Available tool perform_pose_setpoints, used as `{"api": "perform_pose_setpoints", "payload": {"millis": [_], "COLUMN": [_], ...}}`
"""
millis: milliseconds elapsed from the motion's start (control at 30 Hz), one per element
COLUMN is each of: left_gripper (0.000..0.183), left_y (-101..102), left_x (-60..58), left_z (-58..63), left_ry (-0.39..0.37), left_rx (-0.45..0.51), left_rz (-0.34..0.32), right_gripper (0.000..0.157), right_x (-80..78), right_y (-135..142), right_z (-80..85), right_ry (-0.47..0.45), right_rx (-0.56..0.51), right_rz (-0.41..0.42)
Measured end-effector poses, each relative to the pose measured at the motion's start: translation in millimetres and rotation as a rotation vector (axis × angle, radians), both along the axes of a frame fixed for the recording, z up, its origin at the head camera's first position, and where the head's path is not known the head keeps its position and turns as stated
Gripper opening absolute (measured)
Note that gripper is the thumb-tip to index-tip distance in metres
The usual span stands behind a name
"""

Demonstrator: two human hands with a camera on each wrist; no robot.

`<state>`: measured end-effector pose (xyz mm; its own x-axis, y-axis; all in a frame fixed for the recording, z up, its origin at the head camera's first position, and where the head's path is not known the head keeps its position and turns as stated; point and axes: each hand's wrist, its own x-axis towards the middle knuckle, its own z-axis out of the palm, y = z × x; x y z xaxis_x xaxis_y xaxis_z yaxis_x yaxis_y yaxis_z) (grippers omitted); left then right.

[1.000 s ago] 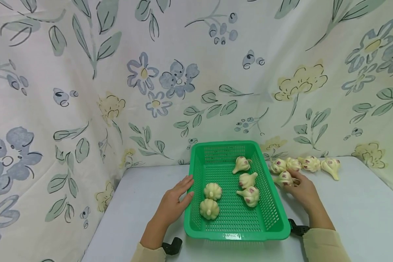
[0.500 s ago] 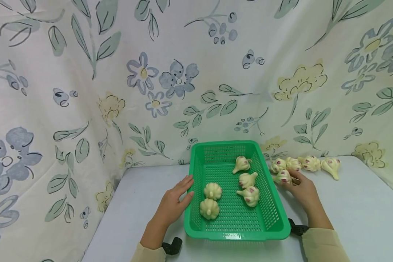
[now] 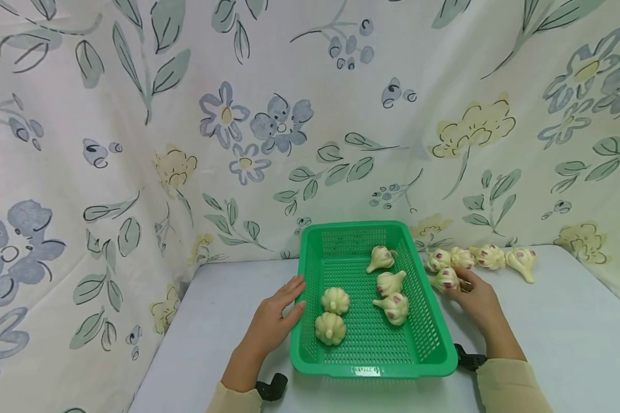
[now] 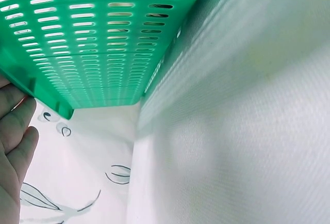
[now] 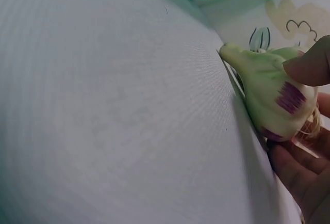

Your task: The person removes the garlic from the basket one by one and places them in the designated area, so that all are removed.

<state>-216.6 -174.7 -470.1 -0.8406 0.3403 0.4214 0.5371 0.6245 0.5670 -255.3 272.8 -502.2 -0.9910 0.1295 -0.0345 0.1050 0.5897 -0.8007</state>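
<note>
One garlic bulb (image 3: 445, 279) sits in the right hand's (image 3: 476, 301) pinching grip, just right of the green basket (image 3: 310, 269). The left hand (image 3: 275, 321), fingers straight, rests against the basket's left wall on the worktop (image 3: 573, 332).

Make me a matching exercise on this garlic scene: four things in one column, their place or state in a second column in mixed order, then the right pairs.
Things
1. left hand
2. right hand
3. green basket
4. two plain white garlic bulbs

Places or states
A. lie in the basket's left half
B. grips a purple-marked garlic bulb on the table
C. rests flat against the basket's left wall
D. stands on the white table, holding five bulbs

Pairs: 1-C, 2-B, 3-D, 4-A
</note>
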Motion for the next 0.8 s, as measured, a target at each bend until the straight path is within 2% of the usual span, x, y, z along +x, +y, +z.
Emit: {"api": "perform_pose_setpoints", "payload": {"millis": [800], "left_gripper": [0.045], "left_y": [-0.1], "left_x": [0.3], "left_z": [0.6], "left_ry": [-0.013], "left_rx": [-0.001], "left_rz": [0.004], "right_gripper": [0.074], "right_x": [0.3], "right_y": [1.2], "right_z": [-1.9], "right_ry": [0.020], "right_rx": [0.001], "right_rz": [0.003]}}
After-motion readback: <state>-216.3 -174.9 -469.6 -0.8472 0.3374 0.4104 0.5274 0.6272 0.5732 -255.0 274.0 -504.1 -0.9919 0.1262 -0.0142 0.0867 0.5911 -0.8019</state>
